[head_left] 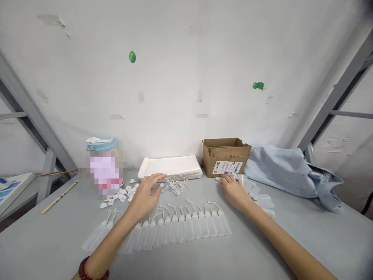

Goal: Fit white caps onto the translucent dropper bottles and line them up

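Left hand half spread, thumb and forefinger parted, nothing seen in its grip; it hovers at the left edge of the tangled white cords, in front of the stacked white envelopes; scattered small white pieces lie just left of it; right hand palm down, fingers bent, at the loose clear plastic sleeves by the cardboard box; can't tell whether it pinches one; translucent corded sleeves lie in a row on the grey tabletop, nearer the camera, left forearm crossing above; blue cloth right of box.
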The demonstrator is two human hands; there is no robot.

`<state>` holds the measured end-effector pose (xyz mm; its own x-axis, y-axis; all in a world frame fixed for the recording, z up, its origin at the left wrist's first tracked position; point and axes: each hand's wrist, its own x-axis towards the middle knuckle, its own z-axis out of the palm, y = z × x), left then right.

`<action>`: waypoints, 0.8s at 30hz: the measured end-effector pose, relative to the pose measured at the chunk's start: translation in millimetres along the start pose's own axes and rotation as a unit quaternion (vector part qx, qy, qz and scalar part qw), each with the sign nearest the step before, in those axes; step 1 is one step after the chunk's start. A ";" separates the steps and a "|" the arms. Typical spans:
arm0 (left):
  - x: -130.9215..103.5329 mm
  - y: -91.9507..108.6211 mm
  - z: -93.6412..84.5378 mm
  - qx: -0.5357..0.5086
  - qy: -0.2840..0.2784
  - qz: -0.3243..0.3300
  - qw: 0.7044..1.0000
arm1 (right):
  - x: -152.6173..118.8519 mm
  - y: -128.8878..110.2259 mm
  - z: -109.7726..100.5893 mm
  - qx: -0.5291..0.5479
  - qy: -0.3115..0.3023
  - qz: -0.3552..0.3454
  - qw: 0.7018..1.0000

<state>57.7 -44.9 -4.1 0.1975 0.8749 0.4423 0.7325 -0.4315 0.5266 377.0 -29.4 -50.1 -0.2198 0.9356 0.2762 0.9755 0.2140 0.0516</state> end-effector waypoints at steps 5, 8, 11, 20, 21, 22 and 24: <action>-0.9 8.7 -2.9 -0.026 0.016 0.001 1.000 | 0.6 -1.1 -1.1 0.015 0.010 0.009 1.000; -2.4 10.0 -1.8 -0.044 -0.002 0.007 0.999 | 1.1 -1.4 -1.1 0.025 0.023 0.014 0.999; -3.9 9.5 2.5 -0.054 -0.023 0.016 0.998 | 0.9 -2.2 -1.8 0.038 0.042 0.018 0.998; -3.4 18.3 2.6 -0.080 0.014 -0.002 0.997 | -7.5 -13.7 -12.1 0.100 0.106 0.002 0.989; -3.3 19.1 2.4 -0.085 0.015 -0.006 0.996 | -8.6 -14.6 -13.4 0.111 0.110 0.000 0.988; -3.3 19.7 2.3 -0.092 0.013 -0.011 0.996 | -9.6 -15.3 -14.8 0.122 0.112 -0.003 0.986; -3.4 20.7 2.2 -0.108 0.010 -0.022 0.994 | -11.9 -16.8 -18.2 0.147 0.116 -0.007 0.982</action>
<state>73.6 -56.3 3.7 0.1535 0.8908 0.4277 0.5827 -0.4312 0.6889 363.5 -49.2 -36.7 -0.1921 0.8498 0.4909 0.9196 0.3305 -0.2122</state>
